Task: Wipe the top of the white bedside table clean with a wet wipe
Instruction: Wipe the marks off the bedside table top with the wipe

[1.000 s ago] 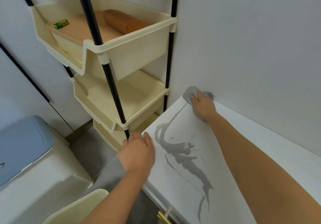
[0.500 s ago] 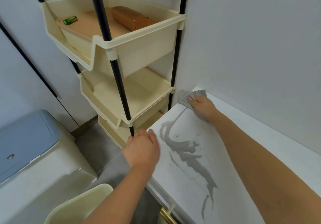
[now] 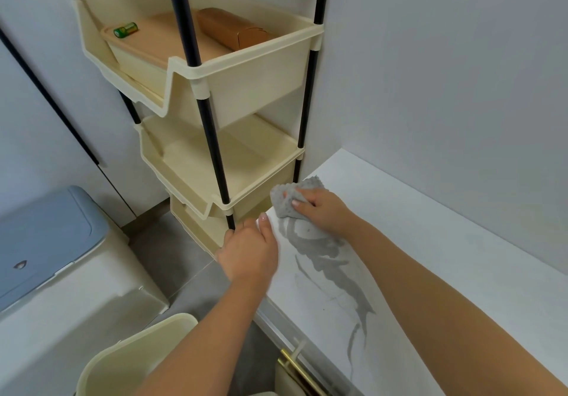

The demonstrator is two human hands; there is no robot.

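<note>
- While the right hand [image 3: 323,211] grips a crumpled grey wet wipe [image 3: 289,196], it presses it on the white bedside table [image 3: 445,257] near the left edge.
- Grey streaks [image 3: 335,265] run down the tabletop from the wipe.
- The left hand [image 3: 249,254] grips the table's left edge, thumb on top.
- A cream tiered rack [image 3: 246,88] stands just beside the table, against the white wall [image 3: 445,72].
</note>
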